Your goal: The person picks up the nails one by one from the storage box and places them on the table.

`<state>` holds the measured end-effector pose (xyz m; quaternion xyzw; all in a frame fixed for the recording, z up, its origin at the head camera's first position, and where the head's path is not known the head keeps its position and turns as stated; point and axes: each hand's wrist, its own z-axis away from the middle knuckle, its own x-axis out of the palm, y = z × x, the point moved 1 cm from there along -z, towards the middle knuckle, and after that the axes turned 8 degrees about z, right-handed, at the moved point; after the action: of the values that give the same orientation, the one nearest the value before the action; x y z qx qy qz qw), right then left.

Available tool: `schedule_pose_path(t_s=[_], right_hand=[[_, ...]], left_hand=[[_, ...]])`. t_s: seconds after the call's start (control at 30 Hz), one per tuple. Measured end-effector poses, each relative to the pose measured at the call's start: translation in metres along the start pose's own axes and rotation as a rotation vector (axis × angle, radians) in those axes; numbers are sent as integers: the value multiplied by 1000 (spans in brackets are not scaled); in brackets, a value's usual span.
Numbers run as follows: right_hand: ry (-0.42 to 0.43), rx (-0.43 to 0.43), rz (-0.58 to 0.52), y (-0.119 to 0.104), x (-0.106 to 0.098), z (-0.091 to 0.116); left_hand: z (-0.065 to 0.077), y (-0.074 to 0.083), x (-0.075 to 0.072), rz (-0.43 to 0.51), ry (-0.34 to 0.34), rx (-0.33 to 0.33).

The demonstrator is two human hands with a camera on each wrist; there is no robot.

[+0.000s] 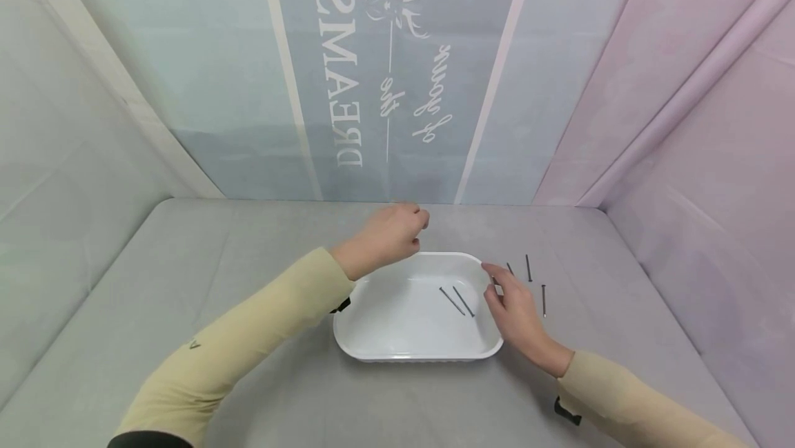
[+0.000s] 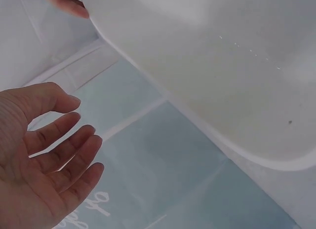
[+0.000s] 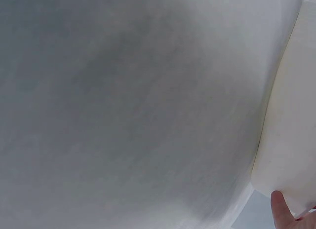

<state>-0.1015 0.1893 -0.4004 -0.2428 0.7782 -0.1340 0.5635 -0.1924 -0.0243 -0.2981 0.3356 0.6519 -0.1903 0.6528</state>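
Note:
A white rectangular tray (image 1: 397,357) stands on the grey table, with two dark nails (image 1: 452,301) lying inside toward its right end. My left hand (image 1: 386,237) is over the far left part of the rim. In the left wrist view its fingers (image 2: 84,145) are loosely bent, with nothing between them, apart from the tray. At the tray's right end, my right hand (image 1: 512,306) grips the rim. A small dark line shows between its thumb and forefinger; I cannot tell what it is. The right wrist view catches only its fingertips (image 3: 280,207) against the white wall.
To the right of the tray, outside it, lie a nail (image 1: 528,268), another nail (image 1: 544,300) and a third nail (image 1: 510,268) partly hidden by the right hand. Behind the table hangs a printed cloth (image 1: 397,179); fabric walls close both sides.

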Motion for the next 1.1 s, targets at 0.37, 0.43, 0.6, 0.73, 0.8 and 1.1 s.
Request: schedule_pose_path(t_s=[0.37, 0.43, 0.6, 0.73, 0.8, 1.1], right_hand=[[11, -5, 7, -1, 1, 2], [13, -4, 9, -2, 1, 2], [16, -1, 12, -2, 1, 3], [14, 1, 10, -2, 2, 4], [16, 2, 10, -2, 2, 4], [10, 14, 11, -3, 4, 5]], left_hand=[[-5, 13, 6, -21, -37, 39], [-6, 15, 6, -29, -44, 50], [-7, 20, 11, -47, -54, 107], [-8, 23, 16, -43, -52, 147], [-9, 25, 18, -35, -54, 165], [-12, 31, 27, -49, -142, 195]])
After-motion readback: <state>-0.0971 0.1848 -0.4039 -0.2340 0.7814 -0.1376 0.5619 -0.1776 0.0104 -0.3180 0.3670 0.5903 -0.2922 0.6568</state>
